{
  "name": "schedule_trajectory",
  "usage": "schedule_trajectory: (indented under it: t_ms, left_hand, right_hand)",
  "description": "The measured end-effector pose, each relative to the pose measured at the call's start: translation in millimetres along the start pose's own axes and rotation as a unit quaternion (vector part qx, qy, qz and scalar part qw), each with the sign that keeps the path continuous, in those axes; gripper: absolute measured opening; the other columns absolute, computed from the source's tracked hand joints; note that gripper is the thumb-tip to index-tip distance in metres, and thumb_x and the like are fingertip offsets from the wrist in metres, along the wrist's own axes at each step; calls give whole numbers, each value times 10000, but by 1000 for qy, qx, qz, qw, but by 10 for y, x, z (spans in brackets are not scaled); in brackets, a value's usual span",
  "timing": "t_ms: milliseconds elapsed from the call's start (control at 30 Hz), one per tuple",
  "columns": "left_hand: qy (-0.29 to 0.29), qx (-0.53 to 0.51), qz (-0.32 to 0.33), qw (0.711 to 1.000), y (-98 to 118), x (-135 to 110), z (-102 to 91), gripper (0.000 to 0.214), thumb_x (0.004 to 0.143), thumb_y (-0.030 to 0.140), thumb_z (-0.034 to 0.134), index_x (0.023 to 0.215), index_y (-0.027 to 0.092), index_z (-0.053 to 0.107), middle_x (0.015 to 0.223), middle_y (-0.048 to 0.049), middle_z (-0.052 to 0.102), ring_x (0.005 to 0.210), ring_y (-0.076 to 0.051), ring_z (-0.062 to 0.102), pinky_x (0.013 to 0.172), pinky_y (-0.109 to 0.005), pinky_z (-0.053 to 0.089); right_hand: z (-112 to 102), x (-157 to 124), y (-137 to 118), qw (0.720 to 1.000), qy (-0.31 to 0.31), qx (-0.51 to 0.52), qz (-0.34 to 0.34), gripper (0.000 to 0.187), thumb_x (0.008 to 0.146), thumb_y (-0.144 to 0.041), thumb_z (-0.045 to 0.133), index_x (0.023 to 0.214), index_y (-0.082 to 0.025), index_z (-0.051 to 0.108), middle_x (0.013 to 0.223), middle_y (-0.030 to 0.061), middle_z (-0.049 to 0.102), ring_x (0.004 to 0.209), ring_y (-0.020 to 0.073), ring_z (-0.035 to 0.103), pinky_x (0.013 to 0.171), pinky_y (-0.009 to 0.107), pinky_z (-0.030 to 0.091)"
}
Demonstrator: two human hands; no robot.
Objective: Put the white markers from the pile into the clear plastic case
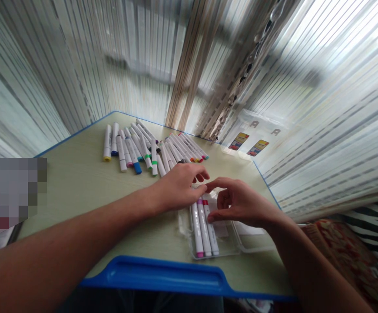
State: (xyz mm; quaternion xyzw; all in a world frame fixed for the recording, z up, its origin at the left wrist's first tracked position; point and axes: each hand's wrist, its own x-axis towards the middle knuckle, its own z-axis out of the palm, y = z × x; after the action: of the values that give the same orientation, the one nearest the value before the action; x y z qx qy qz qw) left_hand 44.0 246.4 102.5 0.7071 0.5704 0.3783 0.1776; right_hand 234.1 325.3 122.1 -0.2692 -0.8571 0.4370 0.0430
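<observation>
Three white markers (pixel 204 230) lie side by side in a clear plastic case (pixel 230 248) on the table, one with a pink end. Over the upper left part of the case is my left hand (pixel 182 184), fingers loosely bent and apart from the thumb, nothing seen in them. My right hand (pixel 241 202) reaches in from the right with thumb and index finger spread. Its thumb tip is at the rightmost marker; whether it presses on it I cannot tell. The index fingertip meets the left thumb tip. Several loose markers (pixel 137 145) lie beyond my hands.
The pale table (pixel 78 187) has a blue rim and a blue tray (pixel 166 276) along its near edge. A clear box (pixel 254 130) with two labels stands at the far right. String curtains (pixel 137 56) hang behind. Patterned fabric (pixel 332 248) lies beyond the right edge.
</observation>
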Motion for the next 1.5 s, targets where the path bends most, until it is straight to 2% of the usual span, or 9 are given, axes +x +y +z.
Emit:
schedule_trajectory:
  t_ms: [133, 300, 467, 633, 767, 933, 1100, 1300, 1500]
  left_hand:
    - [30, 7, 2, 1000, -29, 16, 5, 210, 812, 156, 562, 964, 149, 707, 938, -69, 739, 840, -191, 680, 740, -280, 504]
    - [57, 36, -2, 998, -45, 18, -9, 247, 794, 79, 518, 928, 153, 713, 958, -54, 746, 868, -188, 686, 798, -285, 517]
    - [116, 62, -22, 991, -78, 44, -134, 288, 787, 31, 488, 915, 162, 710, 914, -32, 745, 853, -166, 686, 829, -272, 519]
    - [195, 105, -92, 971, -190, 99, -326, 345, 778, 12, 457, 968, 169, 698, 941, -37, 743, 876, -179, 687, 846, -298, 518]
    - [142, 199, -96, 965, -316, 101, -349, 314, 785, 58, 490, 977, 173, 711, 1021, -73, 724, 916, -230, 667, 880, -366, 509]
    - [88, 256, -54, 961, -418, 74, -253, 265, 803, 141, 548, 993, 154, 733, 1000, -104, 692, 988, -262, 626, 972, -402, 463]
    - [57, 259, -39, 963, -388, 61, -193, 241, 802, 177, 598, 991, 175, 747, 1033, -107, 630, 993, -255, 590, 959, -396, 460]
    - [15, 303, -27, 952, -343, 46, -217, 194, 858, 295, 628, 1011, 226, 726, 1180, -108, 556, 1094, -301, 498, 974, -474, 413]
    - [-47, 320, 58, 944, -276, 26, -215, 166, 915, 347, 568, 957, 233, 682, 1232, -100, 530, 1146, -310, 443, 946, -475, 387]
  right_hand:
    - [10, 6, 0, 1000, 10, -11, -15, 416, 701, -362, 830, 1026, -151, 679, 595, -18, 582, 508, 108, 530, 435, 207, 387]
    - [41, 29, 0, 998, 11, 54, 41, 390, 790, -449, 737, 1020, -138, 684, 556, 1, 613, 472, 134, 582, 416, 215, 436]
    - [33, 57, -14, 989, 109, 101, 14, 354, 809, -480, 698, 850, -129, 684, 514, -13, 577, 413, 104, 531, 364, 192, 395]
    - [-11, 84, -30, 980, 190, 61, -13, 331, 859, -430, 635, 711, -136, 666, 441, -29, 525, 361, 67, 439, 361, 181, 315]
    - [-4, 98, -13, 980, 194, 32, -34, 305, 864, -390, 619, 702, -137, 673, 478, -19, 548, 393, 73, 454, 388, 191, 328]
    - [13, 98, 40, 979, 190, -21, -65, 323, 879, -405, 595, 730, -137, 699, 524, -2, 567, 454, 96, 492, 431, 212, 351]
    - [6, 100, 47, 979, 187, -39, -70, 316, 884, -398, 590, 746, -138, 706, 541, -2, 568, 468, 100, 494, 445, 222, 349]
    - [23, 98, 53, 981, 176, -40, -66, 293, 886, -379, 590, 758, -141, 705, 555, -3, 575, 480, 103, 504, 456, 224, 358]
    - [35, 88, 71, 982, 177, -41, -60, 283, 893, -378, 594, 777, -145, 706, 585, 6, 609, 493, 106, 517, 461, 224, 373]
